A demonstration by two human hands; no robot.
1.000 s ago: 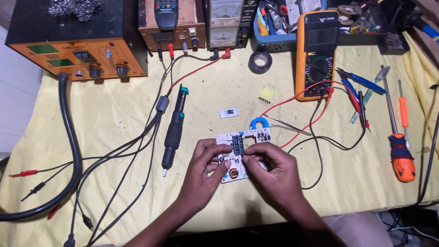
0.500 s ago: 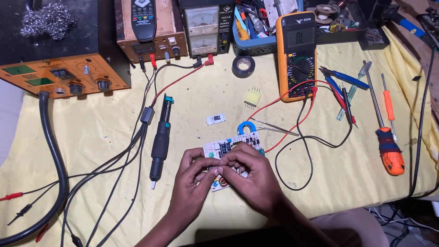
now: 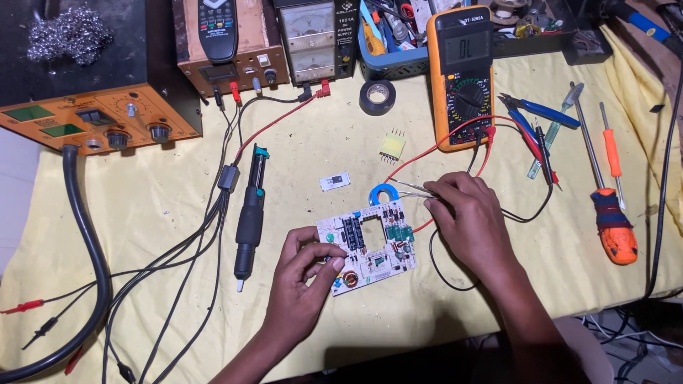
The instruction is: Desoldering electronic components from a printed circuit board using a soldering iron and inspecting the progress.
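A white circuit board (image 3: 371,269) with a square cut-out lies on the yellow cloth near the front edge. My left hand (image 3: 304,277) pinches its left edge between thumb and fingers. My right hand (image 3: 466,213) is to the right of the board, its fingertips closed on the end of metal tweezers (image 3: 409,188). The tweezers lie beside a blue ring-shaped part (image 3: 384,193) just above the board. Red and black probe leads (image 3: 441,146) run under my right hand.
A black and teal soldering tool (image 3: 249,220) lies left of the board. A small white chip (image 3: 334,181), yellow component (image 3: 392,146), tape roll (image 3: 377,96) and orange multimeter (image 3: 462,71) sit behind. Screwdrivers (image 3: 615,227) and blue pliers (image 3: 541,110) lie right. An orange station (image 3: 92,117) stands back left.
My right hand has left the board and moved right and up to the tweezers. My left hand has stayed on the board's left edge. The view has come closer.
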